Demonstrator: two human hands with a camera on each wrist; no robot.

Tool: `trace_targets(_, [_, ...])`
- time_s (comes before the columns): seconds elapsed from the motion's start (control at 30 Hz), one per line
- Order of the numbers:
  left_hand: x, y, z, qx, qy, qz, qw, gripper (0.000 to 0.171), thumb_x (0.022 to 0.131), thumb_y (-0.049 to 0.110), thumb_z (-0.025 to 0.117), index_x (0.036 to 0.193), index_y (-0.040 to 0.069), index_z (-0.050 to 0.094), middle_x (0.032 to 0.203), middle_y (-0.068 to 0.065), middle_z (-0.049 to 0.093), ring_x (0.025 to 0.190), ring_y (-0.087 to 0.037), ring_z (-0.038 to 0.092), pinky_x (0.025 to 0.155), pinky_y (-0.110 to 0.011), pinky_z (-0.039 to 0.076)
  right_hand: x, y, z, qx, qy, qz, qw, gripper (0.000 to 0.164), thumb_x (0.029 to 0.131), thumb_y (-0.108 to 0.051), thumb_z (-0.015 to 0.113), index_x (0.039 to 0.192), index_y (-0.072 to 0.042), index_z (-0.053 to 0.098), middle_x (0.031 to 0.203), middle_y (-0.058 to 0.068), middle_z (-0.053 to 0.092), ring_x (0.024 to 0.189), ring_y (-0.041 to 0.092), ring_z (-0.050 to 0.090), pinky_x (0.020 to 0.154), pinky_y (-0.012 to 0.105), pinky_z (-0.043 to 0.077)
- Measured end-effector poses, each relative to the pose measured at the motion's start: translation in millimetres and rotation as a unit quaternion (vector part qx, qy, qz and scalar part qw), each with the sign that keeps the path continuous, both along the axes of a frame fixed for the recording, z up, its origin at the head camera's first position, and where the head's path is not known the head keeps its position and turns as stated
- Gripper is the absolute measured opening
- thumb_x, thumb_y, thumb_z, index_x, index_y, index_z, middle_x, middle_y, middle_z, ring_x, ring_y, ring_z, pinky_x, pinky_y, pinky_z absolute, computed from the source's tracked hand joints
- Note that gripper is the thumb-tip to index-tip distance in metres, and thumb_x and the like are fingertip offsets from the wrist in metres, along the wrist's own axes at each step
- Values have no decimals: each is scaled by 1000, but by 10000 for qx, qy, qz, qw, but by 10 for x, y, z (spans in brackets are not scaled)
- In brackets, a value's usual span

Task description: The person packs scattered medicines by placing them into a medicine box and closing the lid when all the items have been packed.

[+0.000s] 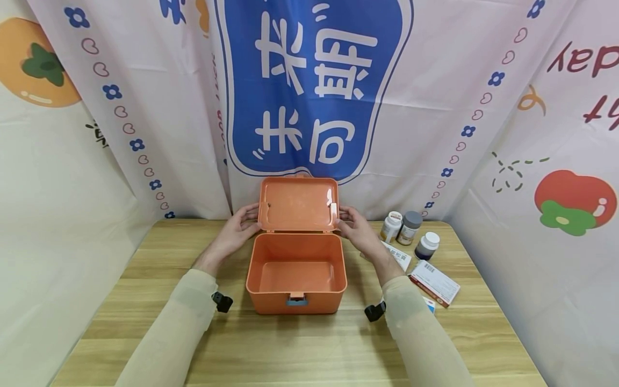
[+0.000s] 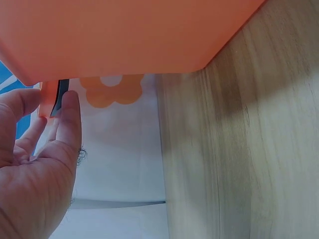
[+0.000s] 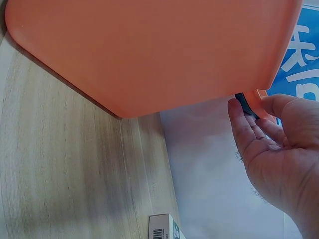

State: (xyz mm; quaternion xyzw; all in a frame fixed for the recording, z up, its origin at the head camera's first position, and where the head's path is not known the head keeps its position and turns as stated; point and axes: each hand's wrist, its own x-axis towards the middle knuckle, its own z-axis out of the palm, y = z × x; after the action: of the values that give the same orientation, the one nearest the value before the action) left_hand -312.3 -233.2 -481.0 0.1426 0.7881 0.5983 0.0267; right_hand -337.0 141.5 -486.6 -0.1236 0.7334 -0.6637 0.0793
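An orange plastic box (image 1: 271, 303) stands on the table, its lid (image 1: 300, 204) raised upright at the back. Nothing lies inside. A blue-grey latch (image 1: 297, 302) is on the front wall. My left hand (image 1: 238, 230) grips the lid's left edge, thumb in front and fingers behind. On the opposite edge, my right hand (image 1: 360, 232) holds the lid the same way. In the left wrist view, the lid's edge (image 2: 47, 97) and a dark strip beside it sit between thumb and fingers. The right wrist view shows the lid's other edge (image 3: 255, 102) in a like grip.
Right of the box stand a white bottle (image 1: 391, 226), a grey-capped bottle (image 1: 410, 228) and a dark bottle with a white cap (image 1: 427, 246). Several medicine cartons, one a white-and-red carton (image 1: 435, 282), lie near my right forearm. A printed curtain (image 1: 193, 134) hangs behind the table.
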Motion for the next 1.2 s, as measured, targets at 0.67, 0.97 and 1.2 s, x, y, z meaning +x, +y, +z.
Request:
trace_targets(0.67, [11,-26,-37,-128,-569,17,9983,67,124,10,54,184,-3,26,179,-38,44,165,-54,52,117,-24,60,14,24,-22,384,-209,42,9990,57,124,-12,59,175,4,41,162,34,59,129,24,75,105,27,64])
trace_targets(0.97, [16,-12,-56,-159,-650,-4,9978,66,125,11,51,184,-4,25,179,-39,44,160,-54,57,126,-45,59,12,47,-53,526,-143,86,9985,57,124,-13,57,176,6,40,162,36,59,127,23,77,109,36,65])
trace_targets(1.2, [19,-15,-67,-126,-781,-62,9968,65,126,13,51,183,-5,25,179,-39,43,163,-54,53,128,-50,57,0,49,-77,537,-176,77,9984,56,124,-14,57,175,4,42,162,36,61,138,38,75,119,50,63])
